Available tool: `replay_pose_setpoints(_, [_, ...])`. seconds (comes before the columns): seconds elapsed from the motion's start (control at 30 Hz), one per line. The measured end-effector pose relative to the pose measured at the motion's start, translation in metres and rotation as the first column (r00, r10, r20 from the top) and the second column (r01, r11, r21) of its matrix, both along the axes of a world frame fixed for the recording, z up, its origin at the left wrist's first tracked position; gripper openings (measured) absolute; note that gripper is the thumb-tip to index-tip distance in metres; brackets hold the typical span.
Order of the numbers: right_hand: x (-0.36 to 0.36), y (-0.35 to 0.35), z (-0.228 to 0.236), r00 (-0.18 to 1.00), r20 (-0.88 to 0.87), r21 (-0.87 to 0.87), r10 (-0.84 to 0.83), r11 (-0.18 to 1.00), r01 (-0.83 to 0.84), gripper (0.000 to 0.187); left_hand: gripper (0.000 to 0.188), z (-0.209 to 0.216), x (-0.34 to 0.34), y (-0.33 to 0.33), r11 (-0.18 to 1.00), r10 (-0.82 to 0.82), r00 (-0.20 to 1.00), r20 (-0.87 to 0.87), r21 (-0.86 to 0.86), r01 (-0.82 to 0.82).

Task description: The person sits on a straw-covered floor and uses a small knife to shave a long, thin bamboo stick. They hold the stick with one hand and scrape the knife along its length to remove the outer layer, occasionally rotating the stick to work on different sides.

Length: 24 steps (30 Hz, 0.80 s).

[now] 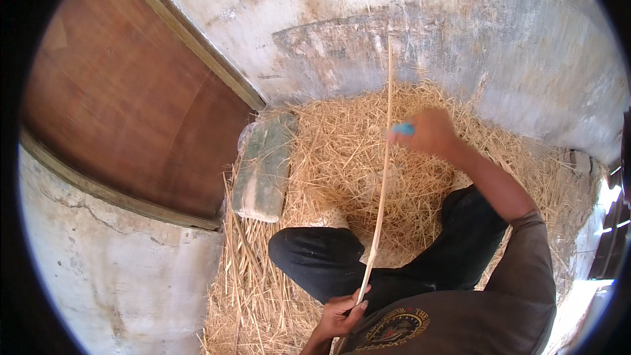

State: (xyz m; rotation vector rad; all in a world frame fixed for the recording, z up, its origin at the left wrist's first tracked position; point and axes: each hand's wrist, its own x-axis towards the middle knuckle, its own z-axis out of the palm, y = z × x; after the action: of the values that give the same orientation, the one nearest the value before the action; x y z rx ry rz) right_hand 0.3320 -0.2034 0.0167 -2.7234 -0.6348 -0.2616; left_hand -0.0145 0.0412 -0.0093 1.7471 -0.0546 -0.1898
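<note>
A long, thin, pale wooden stick (380, 213), knobbly in its lower part, slants up from my lap toward the wall. Its lower end is gripped by my left hand (342, 313), thumb and fingers closed round it. Out over the far part of the stick is my right hand (430, 133), smeared by motion and closed on a small tool with a blue part (403, 129). That tool meets or nearly meets the stick's side; its blade or tip is too blurred to make out. My bent legs (315, 256) in dark trousers lie beneath the stick.
Straw-like shavings (335, 138) cover the floor around me. A greenish-grey stone-like slab (266, 164) lies to the left, by a brown wooden door panel (144, 98). A stained, whitish wall (460, 39) rises ahead, and bright gaps show at the far right.
</note>
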Motion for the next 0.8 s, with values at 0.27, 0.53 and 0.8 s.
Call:
replay_pose_setpoints(0.27, [0.116,-0.081,0.034,0.901,-0.105,0.123,-0.420,0.894,0.431,0.082,0.034,-0.028,-0.038,0.001,0.978,-0.161,0.971,0.175,0.161,0.133])
replay_pose_setpoints(0.53, [0.092,-0.086,0.021,0.877,-0.481,0.787,-0.017,0.434,0.440,0.070,0.031,-0.022,-0.020,-0.001,0.939,-0.060,0.957,-0.284,-0.340,-0.042])
replay_pose_setpoints(0.8, [0.042,-0.017,0.005,0.753,-0.524,0.843,0.399,0.366,0.393,0.038,0.031,-0.044,0.014,-0.003,0.934,-0.142,0.963,-0.228,-0.352,0.054])
